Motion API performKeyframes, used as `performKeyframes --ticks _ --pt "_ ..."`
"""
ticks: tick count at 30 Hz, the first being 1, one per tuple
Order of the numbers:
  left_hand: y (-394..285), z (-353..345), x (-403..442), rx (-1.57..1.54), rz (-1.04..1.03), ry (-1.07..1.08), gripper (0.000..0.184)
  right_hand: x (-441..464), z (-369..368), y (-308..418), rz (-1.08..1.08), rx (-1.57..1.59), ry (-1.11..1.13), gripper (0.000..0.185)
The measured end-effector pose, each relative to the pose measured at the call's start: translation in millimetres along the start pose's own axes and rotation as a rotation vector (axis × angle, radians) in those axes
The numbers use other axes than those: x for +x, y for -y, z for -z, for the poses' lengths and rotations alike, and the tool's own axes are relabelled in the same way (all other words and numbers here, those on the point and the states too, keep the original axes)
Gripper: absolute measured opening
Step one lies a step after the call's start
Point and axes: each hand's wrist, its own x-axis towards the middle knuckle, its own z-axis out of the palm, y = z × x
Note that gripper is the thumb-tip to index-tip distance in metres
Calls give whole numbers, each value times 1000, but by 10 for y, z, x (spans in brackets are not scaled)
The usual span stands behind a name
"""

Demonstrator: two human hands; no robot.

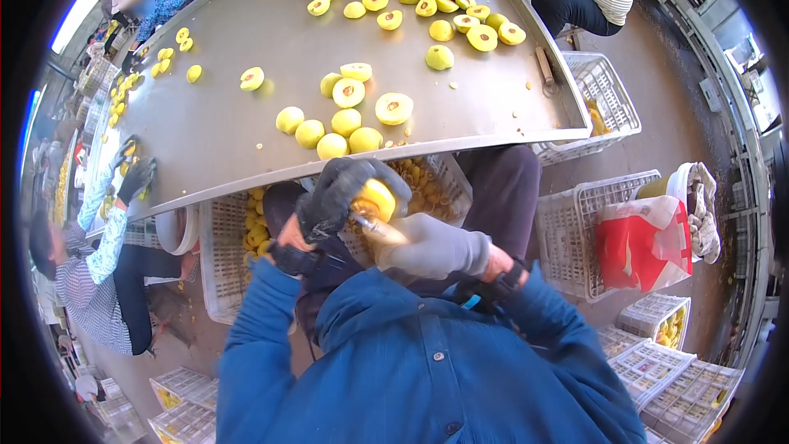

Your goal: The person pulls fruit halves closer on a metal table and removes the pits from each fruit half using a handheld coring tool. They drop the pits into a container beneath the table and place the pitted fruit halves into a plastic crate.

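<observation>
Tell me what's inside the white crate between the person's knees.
Orange-yellow pieces lie in the white crate. The left hand, the fruit it holds, the right hand and the metal table cover parts of it; what lies beneath the top layer cannot be seen.

The table (pixel 218 66) is smooth metal with a soft sheen. Near its right edge lies a wooden handle (pixel 543 64). Fruit halves (pixel 348 92) by the near edge have smooth, satiny skins. The left hand (pixel 329 200) wears a matt dark glove (pixel 319 212), the right hand (pixel 434 247) a matt cloth glove (pixel 448 248) around a metal-shafted tool (pixel 364 219) with a wood-like grip (pixel 386 233). Past the near right corner are a plastic crate (pixel 565 238) and a glossy plastic bag (pixel 637 251).
</observation>
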Motion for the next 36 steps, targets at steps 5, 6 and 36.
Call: performKeyframes --ticks 5,6,36 --pt "613 -30 54 -632 -17 -464 50 216 119 -404 78 86 -71 23" --pt "590 -56 24 -543 -65 -531 49 326 234 -711 125 -104 -220 23" --pt "850 1877 189 1095 159 -177 56 420 352 -998 -26 -466 -655 31"
